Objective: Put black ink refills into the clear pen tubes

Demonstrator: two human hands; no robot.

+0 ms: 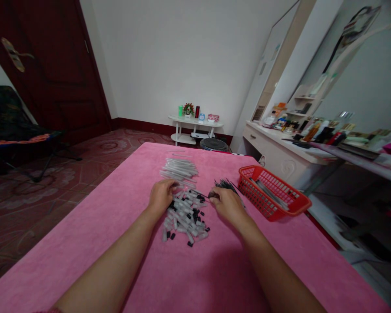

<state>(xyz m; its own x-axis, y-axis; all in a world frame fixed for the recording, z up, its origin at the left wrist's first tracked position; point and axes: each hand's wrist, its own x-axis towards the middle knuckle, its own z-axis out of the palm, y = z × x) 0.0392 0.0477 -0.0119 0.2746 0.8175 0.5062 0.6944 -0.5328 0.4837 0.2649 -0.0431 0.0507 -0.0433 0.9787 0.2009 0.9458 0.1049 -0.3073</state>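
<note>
Our two forearms are reaching out over the pink tablecloth [84, 243], and both hands are working at the loose heap of short clear tubes and black caps [185, 219] lying between them.

We are judging the work to be in its early part. Only a few long grey pieces [269, 191] are lying in the red basket [299, 204] at the right, while the heap in the middle is looking large. The neat stack of clear tubes [179, 168] beyond it is looking untouched, and a bundle of thin black rods [226, 184] is waiting just beside the basket. Most of the stock is therefore sitting loose on the cloth, not in the basket.

Our left hand [161, 195] is curling knuckles-up at the far left edge of the heap, its fingers touching the tubes. Whether they are closing on one we cannot tell, since the fingertips are hiding underneath.

Our right hand [228, 204] is resting between the heap and the rods. Its fingers are pinching shut on a small dark piece [211, 194], from which a thin line seems to be running toward the left hand.
</note>
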